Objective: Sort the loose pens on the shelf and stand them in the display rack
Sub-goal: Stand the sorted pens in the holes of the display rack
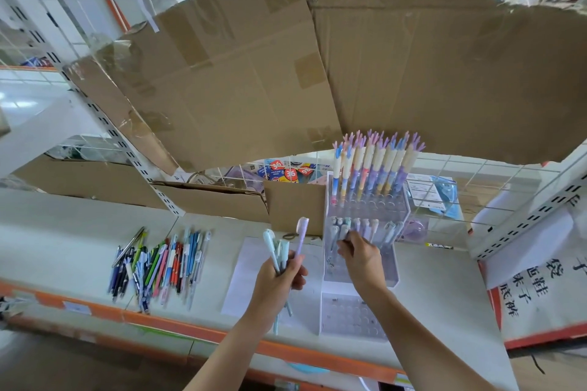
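1. Task looked partly done. The clear display rack point(365, 232) stood on the shelf point(63, 216) right of centre. Its far row was full of tall pens with antler-like tops point(374, 162); a middle row held a line of shorter pastel pens point(359, 227). The near tiers showed mostly open holes.
2. Left hand point(279, 279) gripped a small bunch of pastel pens point(279, 251), fingers curled round the barrels, caps up, just left of the rack.
3. Right hand point(360, 259) was at the rack's middle row, fingers bent at one of the short pens there. Probably seating it in a hole, but whether it pinched the pen or only touched it could not be told.
4. Still left, by my read: the handful in the left hand, plus the big loose pile of mixed pens point(158, 263) lying flat on the shelf well to the left, unsorted.
5. Shelf was pale metal with an orange front edge point(190, 332). A white sheet of paper point(244, 276) lay under the left hand, beside the rack.
6. Room: a shop aisle. Torn cardboard sheets point(254, 73) hung against a white wire grid back panel point(476, 174); slotted uprights point(127, 149) framed the bay. A sign with printed characters point(533, 279) sat at right.
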